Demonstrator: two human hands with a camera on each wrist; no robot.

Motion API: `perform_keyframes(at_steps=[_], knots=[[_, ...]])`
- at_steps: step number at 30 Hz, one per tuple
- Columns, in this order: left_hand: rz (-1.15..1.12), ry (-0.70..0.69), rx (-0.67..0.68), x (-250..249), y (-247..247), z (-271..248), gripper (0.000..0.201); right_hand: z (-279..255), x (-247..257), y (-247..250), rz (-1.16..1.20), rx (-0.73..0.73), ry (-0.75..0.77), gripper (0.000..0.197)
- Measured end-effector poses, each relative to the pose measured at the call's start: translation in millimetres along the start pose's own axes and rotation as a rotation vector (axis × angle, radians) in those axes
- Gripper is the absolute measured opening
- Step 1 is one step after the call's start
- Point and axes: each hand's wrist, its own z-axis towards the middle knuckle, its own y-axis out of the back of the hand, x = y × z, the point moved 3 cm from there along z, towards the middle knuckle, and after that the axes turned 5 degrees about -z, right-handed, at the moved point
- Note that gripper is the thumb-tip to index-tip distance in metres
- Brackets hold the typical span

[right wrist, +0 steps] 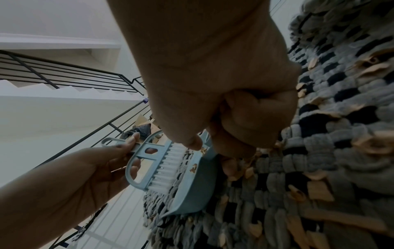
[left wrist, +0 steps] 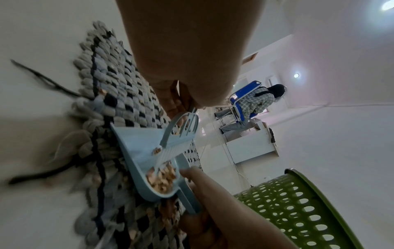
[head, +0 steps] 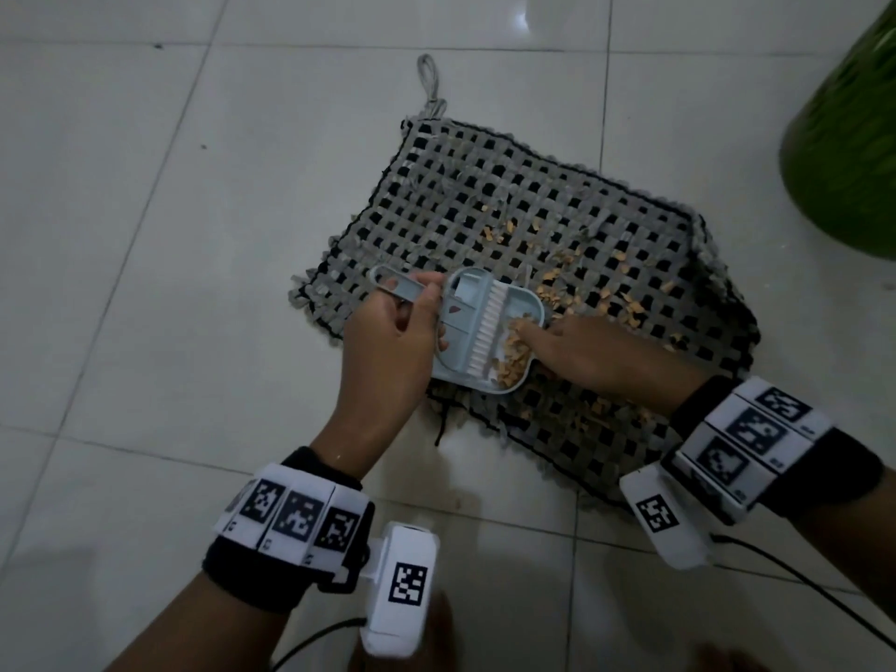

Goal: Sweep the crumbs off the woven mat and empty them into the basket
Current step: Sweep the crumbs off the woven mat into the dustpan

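A person crouches over the woven mat (head: 509,225), a grey-and-black square lying on the pale tiled floor (head: 145,235), and works at its near edge. The left hand (head: 388,332) grasps the small blue brush (head: 465,327) by its handle, fingers curled round the loop, and the white bristles stand down inside the blue dustpan (head: 489,380), which rests on the mat's near side. The right hand (head: 596,351) is closed on the dustpan's handle, its thumb lying at the pan's rim beside the gathered heap (the wrist view shows the fingers folded tight around the blue plastic). A pile of tan crumbs (head: 509,361) sits in the pan on the side nearest the right hand, and many more are scattered over the mat's right half and along its front fringe. The green basket (head: 848,138), perforated all round its wall, stands on the floor to the right, well apart from the pan and just beyond the mat's far right corner. Both wrists wear black bands with white marker blocks, and thin black cables trail off them across the tiles.
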Motion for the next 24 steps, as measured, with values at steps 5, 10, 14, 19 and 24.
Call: perform_keyframes(at_steps=[5, 10, 14, 19, 24], knots=[[0.272, -0.196, -0.011, -13, 30, 14, 0.018, 1, -3, 1, 0.074, 0.079, 0.037, 0.052], [0.431, -0.236, -0.054, -19, 58, 30, 0.02, 2, -12, 5, 0.082, 0.096, 0.033, 0.049], [0.571, -0.315, -0.053, -23, 67, 31, 0.02, -1, -4, 4, 0.074, 0.065, 0.08, 0.045], [0.679, -0.422, -0.107, -17, 67, 25, 0.019, -2, 9, -4, 0.194, 0.112, 0.132, 0.041], [0.734, -0.368, -0.04, 3, 45, 13, 0.022, 7, 17, -11, 0.133, 0.119, 0.145, 0.041]])
